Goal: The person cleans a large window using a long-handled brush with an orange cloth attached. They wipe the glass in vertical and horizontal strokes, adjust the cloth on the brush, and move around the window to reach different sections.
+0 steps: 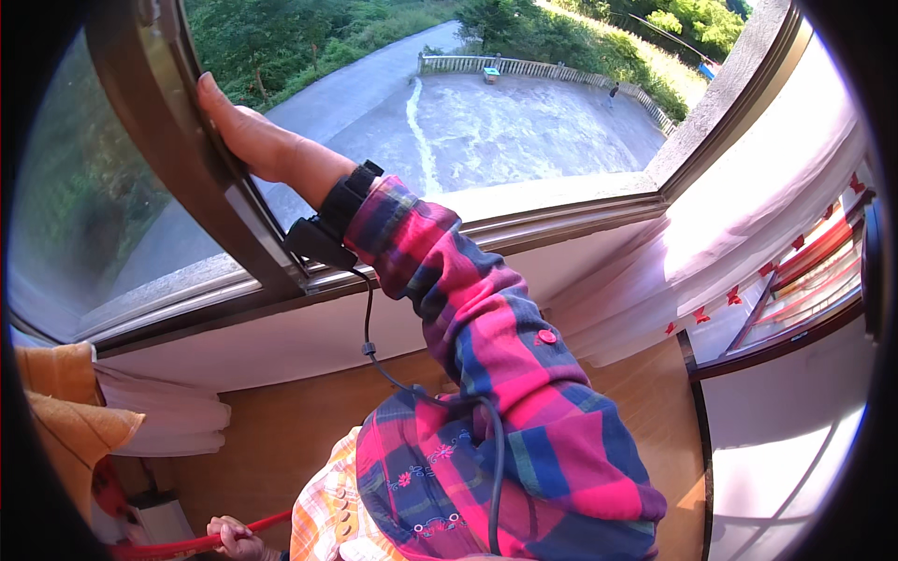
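Observation:
My right arm, in a pink and blue plaid sleeve, reaches up and left across the view. My right hand (257,140) is pressed against the brown upright frame (173,159) of a sliding window sash, one digit along its edge and the other fingers mostly hidden. The sash's glass pane (84,187) lies left of it; the window opening is on the right. A black strap with a small device (327,224) circles that wrist, trailing a dark cable (369,318). Low at the left, my left hand (238,539) is closed around a red rod-like thing (178,546), seen only in part.
The window track (524,220) runs below the opening. White curtains (627,280) hang at the right beside a dark-edged shelf or cabinet (786,337). An orange cloth (75,402) is at the left, over a wooden floor (271,421). Outside lies a paved yard (533,122) with a railing.

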### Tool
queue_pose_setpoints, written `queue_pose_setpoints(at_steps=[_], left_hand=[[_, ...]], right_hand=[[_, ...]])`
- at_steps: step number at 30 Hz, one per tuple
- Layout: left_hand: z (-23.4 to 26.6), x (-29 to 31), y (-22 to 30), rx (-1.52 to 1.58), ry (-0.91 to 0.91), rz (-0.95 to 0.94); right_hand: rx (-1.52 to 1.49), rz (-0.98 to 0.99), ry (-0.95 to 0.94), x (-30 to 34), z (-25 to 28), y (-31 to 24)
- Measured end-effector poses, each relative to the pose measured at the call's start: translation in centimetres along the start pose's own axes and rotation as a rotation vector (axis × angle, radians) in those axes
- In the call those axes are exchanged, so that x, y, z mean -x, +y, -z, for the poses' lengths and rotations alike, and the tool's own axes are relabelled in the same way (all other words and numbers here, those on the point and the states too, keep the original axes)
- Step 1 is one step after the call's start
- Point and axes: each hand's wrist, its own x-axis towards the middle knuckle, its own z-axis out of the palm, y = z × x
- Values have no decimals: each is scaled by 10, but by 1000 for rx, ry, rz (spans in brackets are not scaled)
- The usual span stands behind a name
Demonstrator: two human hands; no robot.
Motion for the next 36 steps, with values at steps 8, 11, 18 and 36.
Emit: queue_pose_setpoints(at_steps=[8,11,18,36], left_hand=[[-165,1,97,-35,234,-10],[-205,11,117,-58,251,-20],[-293,21,141,-40,227,-64],[-300,10,139,413,112,-45]], right_hand=[[191,7,-84,53,66,-48],[177,-55,-23,82,98,-75],[371,295,384,187,182,-141],[2209,509,747,359,320,-238]])
